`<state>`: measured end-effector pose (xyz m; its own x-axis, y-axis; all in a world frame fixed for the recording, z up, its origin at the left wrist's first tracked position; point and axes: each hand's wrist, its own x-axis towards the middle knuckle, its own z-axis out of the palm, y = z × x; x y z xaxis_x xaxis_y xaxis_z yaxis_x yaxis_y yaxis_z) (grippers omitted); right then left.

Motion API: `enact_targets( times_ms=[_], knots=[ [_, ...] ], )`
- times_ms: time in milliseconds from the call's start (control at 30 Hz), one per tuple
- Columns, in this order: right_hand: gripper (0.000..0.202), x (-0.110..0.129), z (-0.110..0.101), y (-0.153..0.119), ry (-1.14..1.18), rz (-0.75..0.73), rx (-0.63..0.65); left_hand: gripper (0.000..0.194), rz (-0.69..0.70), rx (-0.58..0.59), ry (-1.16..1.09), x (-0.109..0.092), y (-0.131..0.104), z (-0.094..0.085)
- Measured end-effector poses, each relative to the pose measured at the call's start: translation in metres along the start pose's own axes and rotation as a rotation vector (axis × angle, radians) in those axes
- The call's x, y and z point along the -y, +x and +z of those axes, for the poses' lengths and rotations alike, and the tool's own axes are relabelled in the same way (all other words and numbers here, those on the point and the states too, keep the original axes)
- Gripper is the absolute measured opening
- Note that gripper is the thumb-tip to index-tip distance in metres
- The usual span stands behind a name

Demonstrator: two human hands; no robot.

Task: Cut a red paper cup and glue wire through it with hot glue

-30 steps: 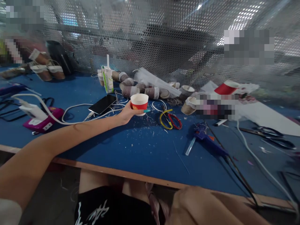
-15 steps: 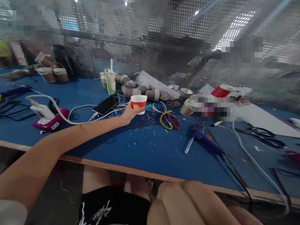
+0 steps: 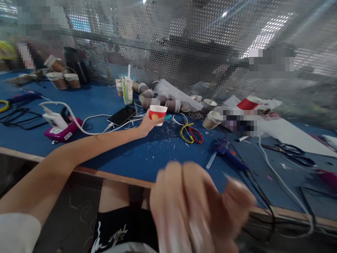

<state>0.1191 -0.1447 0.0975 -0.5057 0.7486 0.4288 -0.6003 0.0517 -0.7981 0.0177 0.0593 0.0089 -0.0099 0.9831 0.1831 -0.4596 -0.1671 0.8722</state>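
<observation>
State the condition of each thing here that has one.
Red-and-white cup: upright, gripped by the left hand.
Right hand: blurred, fingers curled.
Phone: flat, screen dark.
Carton: upright, straw in.
Glue gun: lying down, clear stick protruding.
Dark-handled scissors: lying flat, seemingly shut.

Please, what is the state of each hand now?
Left hand: closed around a red and white cup.
Right hand: curled, blurred; cannot tell if it holds anything.

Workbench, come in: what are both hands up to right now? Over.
Left hand holding red-and-white cup. Right hand in foreground, blurred, grip unclear, hiding part of the table edge. Scissors lying right of the cup.
</observation>
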Motion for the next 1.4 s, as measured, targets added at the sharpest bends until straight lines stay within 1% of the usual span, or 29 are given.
enact_targets(
  times_ms=[33, 67, 133, 167, 200, 233, 267, 300, 367, 433, 533, 567, 633, 700, 767, 867, 933, 1000, 1133, 1233, 1300, 1400],
  knots=[
    [0.041, -0.007, -0.012, 0.01, -0.007, 0.016, -0.053, 0.055, -0.004, -0.008, 0.014, 0.0, -0.001, 0.0],
    [0.037, -0.015, -0.028, 0.02, -0.076, -0.007, -0.157, 0.054, -0.009, -0.013, 0.027, -0.001, -0.001, 0.001],
    [0.019, -0.031, -0.069, 0.039, -0.306, -0.186, -0.482, 0.056, -0.007, -0.025, 0.055, 0.0, -0.002, 0.001],
    [0.018, -0.039, -0.091, 0.047, -0.431, -0.235, -0.626, 0.059, 0.002, -0.028, 0.071, 0.0, -0.002, 0.001],
    [0.023, -0.046, -0.112, 0.055, -0.531, -0.261, -0.733, 0.062, 0.015, -0.027, 0.089, 0.001, -0.002, 0.001],
    [0.03, -0.052, -0.131, 0.061, -0.617, -0.249, -0.753, 0.064, 0.027, -0.022, 0.109, 0.002, -0.001, 0.0],
    [0.038, -0.056, -0.147, 0.066, -0.686, -0.238, -0.714, 0.066, 0.039, -0.015, 0.13, 0.003, 0.0, 0.0],
    [0.047, -0.059, -0.159, 0.07, -0.736, -0.247, -0.655, 0.067, 0.049, -0.001, 0.15, 0.004, 0.001, -0.001],
    [0.063, -0.063, -0.173, 0.075, -0.801, -0.227, -0.523, 0.068, 0.068, 0.033, 0.197, 0.007, 0.003, -0.003],
    [0.073, -0.063, -0.178, 0.076, -0.83, -0.208, -0.418, 0.07, 0.096, 0.082, 0.256, 0.009, 0.004, -0.004],
    [0.074, -0.061, -0.176, 0.075, -0.865, -0.173, -0.285, 0.077, 0.151, 0.201, 0.311, 0.013, 0.003, -0.006],
    [0.073, -0.061, -0.175, 0.074, -0.881, -0.162, -0.259, 0.079, 0.171, 0.25, 0.321, 0.014, 0.003, -0.006],
    [0.07, -0.059, -0.174, 0.072, -0.899, -0.145, -0.25, 0.082, 0.206, 0.338, 0.356, 0.015, 0.001, -0.007],
    [0.067, -0.059, -0.174, 0.071, -0.872, -0.144, -0.272, 0.083, 0.235, 0.382, 0.431, 0.016, 0.0, -0.007],
    [0.063, -0.059, -0.175, 0.071, -0.801, -0.157, -0.317, 0.085, 0.28, 0.383, 0.535, 0.016, -0.002, -0.008],
    [0.058, -0.06, -0.18, 0.072, -0.742, -0.162, -0.452, 0.087, 0.434, 0.422, 0.703, 0.017, -0.004, -0.009],
    [0.055, -0.06, -0.183, 0.071, -0.774, -0.162, -0.528, 0.086, 0.545, 0.467, 0.786, 0.017, -0.007, -0.009],
    [0.051, -0.059, -0.183, 0.07, -0.798, -0.166, -0.576, 0.085, 0.605, 0.491, 0.837, 0.017, -0.01, -0.008],
    [0.046, -0.06, -0.179, 0.066, -0.723, -0.12, -0.655, 0.083, 0.64, 0.514, 0.893, 0.017, -0.012, -0.007],
    [0.042, -0.062, -0.176, 0.063, -0.66, -0.085, -0.689, 0.082, 0.655, 0.525, 0.912, 0.016, -0.013, -0.007],
    [0.041, -0.065, -0.178, 0.061, -0.632, -0.084, -0.698, 0.085, 0.648, 0.53, 0.913, 0.016, -0.012, -0.008],
    [0.043, -0.07, -0.185, 0.06, -0.655, -0.099, -0.696, 0.088, 0.616, 0.537, 0.912, 0.016, -0.012, -0.009]
  ],
)
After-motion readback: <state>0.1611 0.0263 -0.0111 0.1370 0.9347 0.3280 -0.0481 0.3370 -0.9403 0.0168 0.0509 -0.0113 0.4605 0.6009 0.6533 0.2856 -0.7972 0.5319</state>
